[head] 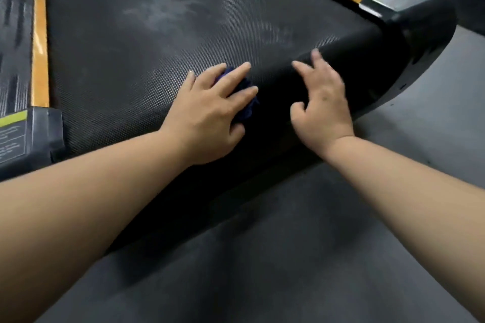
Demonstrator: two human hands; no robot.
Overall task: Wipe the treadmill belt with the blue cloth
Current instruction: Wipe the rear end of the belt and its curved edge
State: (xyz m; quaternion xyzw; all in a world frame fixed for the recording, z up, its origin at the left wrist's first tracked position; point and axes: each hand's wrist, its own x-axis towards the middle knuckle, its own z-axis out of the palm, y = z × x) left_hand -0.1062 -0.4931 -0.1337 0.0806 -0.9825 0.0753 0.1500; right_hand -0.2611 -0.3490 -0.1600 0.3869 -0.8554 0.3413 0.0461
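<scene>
The black textured treadmill belt (147,42) fills the upper middle of the head view, with pale dusty smears further up it. My left hand (210,110) lies on the belt's rear edge, fingers spread and straight, pressing down on a crumpled dark blue cloth (246,102) that shows only between and past the fingers. My right hand (321,105) rests just to the right on the belt's curved end, fingers loosely bent, holding nothing.
Orange strips (40,55) border the belt on both sides, with ribbed black side rails beyond. Black end caps (31,136) with yellow-green labels sit at both rear corners. Grey floor (288,257) lies below the treadmill's end.
</scene>
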